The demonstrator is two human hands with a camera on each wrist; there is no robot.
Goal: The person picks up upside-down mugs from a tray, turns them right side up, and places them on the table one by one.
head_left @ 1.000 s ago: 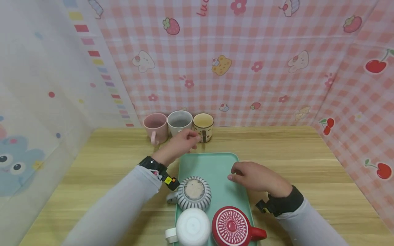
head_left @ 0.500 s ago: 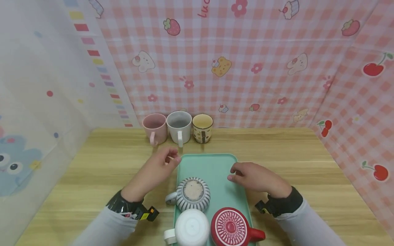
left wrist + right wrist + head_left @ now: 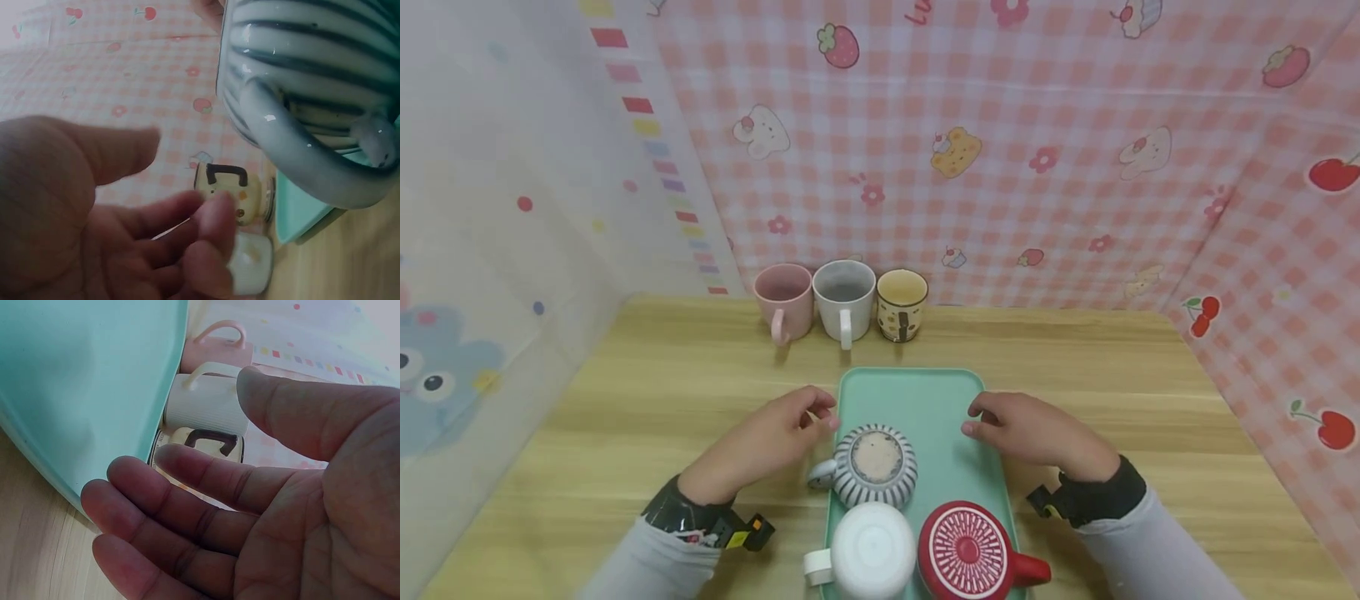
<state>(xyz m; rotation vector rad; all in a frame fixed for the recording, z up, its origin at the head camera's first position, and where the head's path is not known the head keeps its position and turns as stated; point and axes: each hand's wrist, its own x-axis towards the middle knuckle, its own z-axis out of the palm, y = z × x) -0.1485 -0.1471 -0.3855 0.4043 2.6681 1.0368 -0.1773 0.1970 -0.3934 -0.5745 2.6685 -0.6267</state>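
Note:
My left hand (image 3: 775, 433) hovers by the left edge of a mint-green tray (image 3: 917, 392), its fingers loosely bent with nothing in them. Closest to it is a blue-and-white striped mug (image 3: 876, 467), upside down on the tray, its handle (image 3: 300, 150) jutting over the tray's left edge. My right hand (image 3: 1030, 427) is at the tray's right edge, relaxed, and its palm (image 3: 281, 544) shows bare in the right wrist view. Nearer me on the tray, a white mug (image 3: 874, 550) and a red mug (image 3: 967, 550) also stand upside down.
Behind the tray, three upright mugs line up against the wall: a pink mug (image 3: 786, 302), a white-grey mug (image 3: 845, 302) and a yellow patterned mug (image 3: 902, 307). A pink checked cloth (image 3: 865, 150) covers the back wall above the wooden table (image 3: 1090, 358).
My left hand has drawn back from the yellow mug towards me and left, down to beside the tray. The right hand stays in place. The head view has tilted slightly.

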